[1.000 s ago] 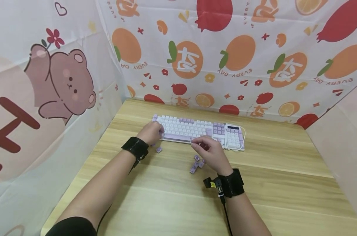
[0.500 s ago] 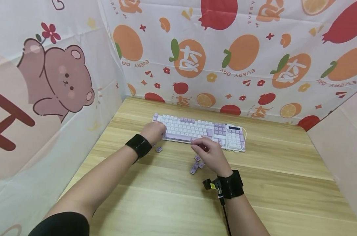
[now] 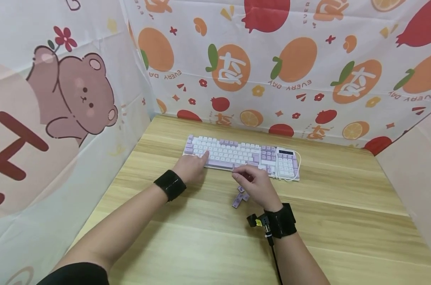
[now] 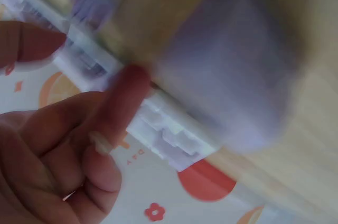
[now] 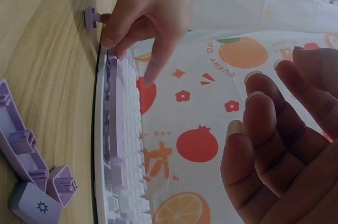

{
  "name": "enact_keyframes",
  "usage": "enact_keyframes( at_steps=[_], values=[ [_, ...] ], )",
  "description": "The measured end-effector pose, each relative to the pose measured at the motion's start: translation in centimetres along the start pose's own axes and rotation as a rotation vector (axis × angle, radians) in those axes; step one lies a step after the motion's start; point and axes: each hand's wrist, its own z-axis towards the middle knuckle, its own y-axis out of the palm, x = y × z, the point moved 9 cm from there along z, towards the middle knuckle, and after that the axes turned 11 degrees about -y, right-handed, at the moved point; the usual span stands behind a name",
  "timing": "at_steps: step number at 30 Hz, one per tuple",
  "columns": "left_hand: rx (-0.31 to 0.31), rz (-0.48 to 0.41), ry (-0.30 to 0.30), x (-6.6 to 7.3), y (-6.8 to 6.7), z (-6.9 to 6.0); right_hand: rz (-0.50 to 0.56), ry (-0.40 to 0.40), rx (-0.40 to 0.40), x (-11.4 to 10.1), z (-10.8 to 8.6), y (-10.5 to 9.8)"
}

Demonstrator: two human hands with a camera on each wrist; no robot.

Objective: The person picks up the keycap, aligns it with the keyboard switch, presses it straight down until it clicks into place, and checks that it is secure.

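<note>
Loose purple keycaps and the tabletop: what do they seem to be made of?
The loose purple keycaps look like matte moulded plastic: some show hollow undersides with thin walls and stem mounts. The tabletop seems to be wood or wood-look laminate with a soft sheen; its streaked grain fits either.

1. Head view: the left hand [image 3: 191, 168] hides the near left corner of the keyboard [image 3: 233, 154]; its lettering is too small to read.
2. Left wrist view: a large purple shape [image 4: 232, 71], too blurred to identify.
3. Right wrist view: the right hand [image 5: 285, 163], cut off by the picture's edge.
</note>
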Motion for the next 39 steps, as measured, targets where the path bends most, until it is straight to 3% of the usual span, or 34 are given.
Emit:
enact_keyframes(
  at_steps=[4,7,16,23,27,30,34,39],
  values=[
    [0.031,-0.010,0.015,-0.3,0.3,0.0,0.007,-0.002,-0.004,0.0,0.0,0.1],
    [0.013,-0.055,0.002,-0.9,0.2,0.2,0.004,-0.010,0.004,0.1,0.1,0.1],
    [-0.129,-0.322,-0.172,-3.4,0.2,-0.2,-0.048,0.044,-0.002,2.0,-0.3,-0.3],
    [-0.103,-0.432,-0.258,-3.9,-0.6,-1.2,-0.150,0.129,0.004,4.0,-0.9,-3.5],
    [-0.095,-0.488,-0.290,-4.0,-1.0,-1.0,-0.216,0.189,-0.059,5.3,-1.1,-4.3],
    [-0.088,-0.528,-0.281,-3.2,-0.9,-0.8,-0.275,0.218,-0.172,6.3,-1.3,-3.4],
    [-0.096,-0.605,-0.224,-0.7,-0.5,-0.7,-0.325,0.236,-0.341,7.6,-2.1,-1.5],
    [-0.098,-0.739,-0.155,2.2,-0.8,-0.8,-0.360,0.240,-0.409,8.4,-2.5,-0.1]
  ],
)
